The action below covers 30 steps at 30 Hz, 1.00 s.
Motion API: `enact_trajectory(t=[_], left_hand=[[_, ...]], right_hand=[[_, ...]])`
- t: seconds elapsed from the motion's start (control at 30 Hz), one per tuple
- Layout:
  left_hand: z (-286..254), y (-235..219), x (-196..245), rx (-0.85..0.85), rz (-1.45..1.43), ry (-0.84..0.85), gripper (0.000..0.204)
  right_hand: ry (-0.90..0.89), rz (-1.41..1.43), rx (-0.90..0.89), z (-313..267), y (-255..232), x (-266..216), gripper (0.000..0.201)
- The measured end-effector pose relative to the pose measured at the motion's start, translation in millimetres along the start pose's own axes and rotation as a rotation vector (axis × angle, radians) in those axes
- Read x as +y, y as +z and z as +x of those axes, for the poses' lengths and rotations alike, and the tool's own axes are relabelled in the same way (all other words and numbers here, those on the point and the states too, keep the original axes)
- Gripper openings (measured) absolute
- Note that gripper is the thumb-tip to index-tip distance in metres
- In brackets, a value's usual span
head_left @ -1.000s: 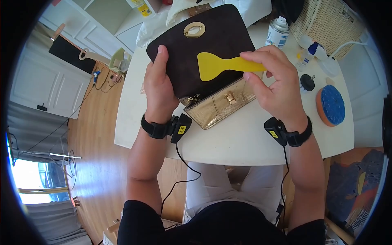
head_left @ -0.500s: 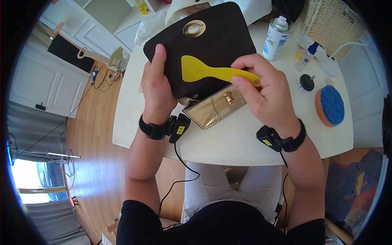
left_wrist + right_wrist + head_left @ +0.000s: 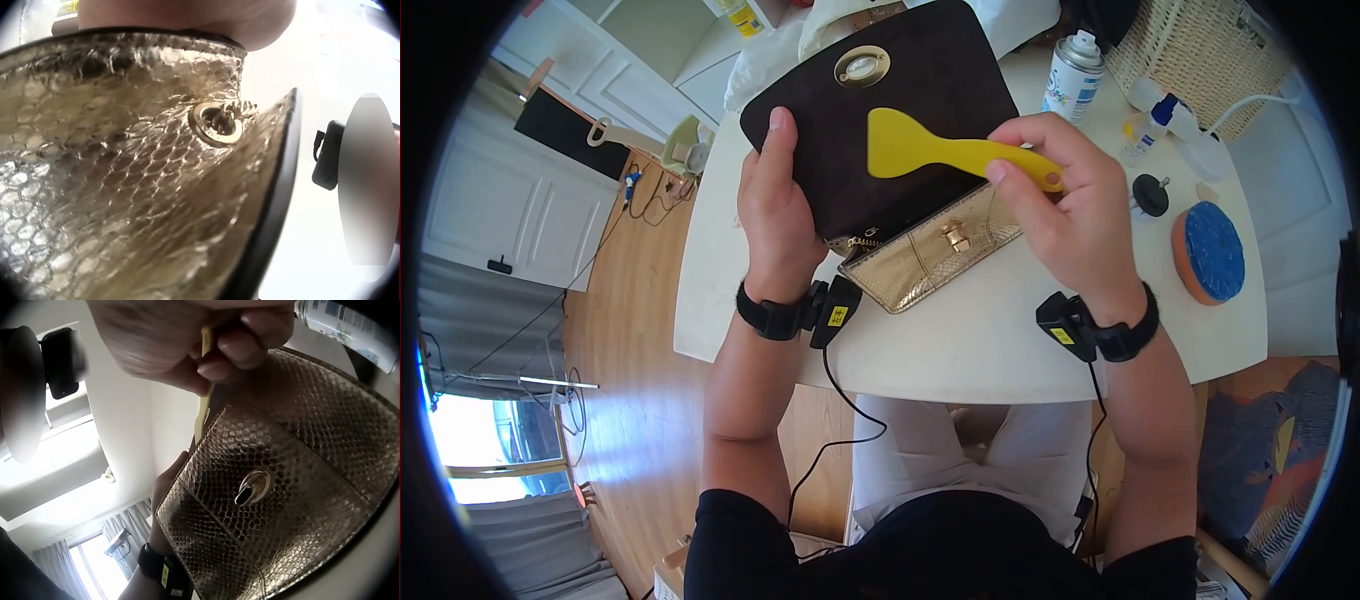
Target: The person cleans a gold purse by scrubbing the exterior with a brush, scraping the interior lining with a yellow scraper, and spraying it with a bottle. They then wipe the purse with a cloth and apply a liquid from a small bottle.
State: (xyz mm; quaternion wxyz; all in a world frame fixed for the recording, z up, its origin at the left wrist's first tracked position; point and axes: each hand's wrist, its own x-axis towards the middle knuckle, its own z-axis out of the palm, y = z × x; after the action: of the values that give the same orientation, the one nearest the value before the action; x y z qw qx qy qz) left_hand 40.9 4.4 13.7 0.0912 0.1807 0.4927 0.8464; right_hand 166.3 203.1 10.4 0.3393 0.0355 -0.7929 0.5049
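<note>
And here the right hand (image 3: 1085,205) pinches the yellow scraper (image 3: 900,145) by its handle, blade pointing left across the dark flap (image 3: 930,60) of the gold bag (image 3: 905,272), toward the left hand (image 3: 778,220) gripping the flap's side.

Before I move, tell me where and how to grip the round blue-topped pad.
Probably grip the pad by its orange side wall, from above and the near side: the wall looks thick, and nothing stands in front of it.

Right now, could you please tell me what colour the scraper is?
The scraper is yellow, clearest in the head view.
</note>
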Motion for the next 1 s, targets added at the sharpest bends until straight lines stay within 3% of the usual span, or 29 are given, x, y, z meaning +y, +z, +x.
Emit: enact_trajectory(t=[0.07,0.27,0.4,0.47,0.57,0.67,0.83,0.93,1.0], left_hand=[[-0.9,1.9,0.3,-0.012,0.007,0.009,0.044],[-1.1,-1.1,1.0,-0.009,0.036,0.017,0.044],[0.7,-4.1,-1.3,-0.05,0.051,0.027,0.046],[1.6,-5.4,-1.4,-0.064,0.037,0.029,0.046],[1.0,-6.8,-1.3,0.005,0.059,0.026,0.046],[1.0,-3.5,-1.1,-0.059,0.091,0.035,0.046],[-0.8,3.4,-0.9,0.061,0.03,0.054,0.043],[2.0,-1.2,0.7,-0.046,0.029,0.028,0.044],[0.6,2.0,-0.4,-0.026,0.021,0.023,0.043]], right_hand=[[-0.114,-0.023,0.009,-1.9,7.0,3.5,0.014],[-0.032,0.02,0.023,-0.6,-4.4,-4.6,0.011],[-0.091,0.03,0.023,-2.0,3.1,-1.9,0.011],[0.028,0.084,-0.006,0.0,-5.1,-9.7,0.011],[-0.025,0.045,0.018,-1.0,-3.4,-1.0,0.011],[-0.014,0.021,-0.007,-2.0,0.1,-0.5,0.011],[0.007,0.056,-0.015,-0.8,-2.2,-5.8,0.01],[-0.018,0.042,-0.007,-0.4,-1.6,-3.2,0.01],[-0.02,0.048,-0.009,-0.3,-4.0,-3.3,0.01]])
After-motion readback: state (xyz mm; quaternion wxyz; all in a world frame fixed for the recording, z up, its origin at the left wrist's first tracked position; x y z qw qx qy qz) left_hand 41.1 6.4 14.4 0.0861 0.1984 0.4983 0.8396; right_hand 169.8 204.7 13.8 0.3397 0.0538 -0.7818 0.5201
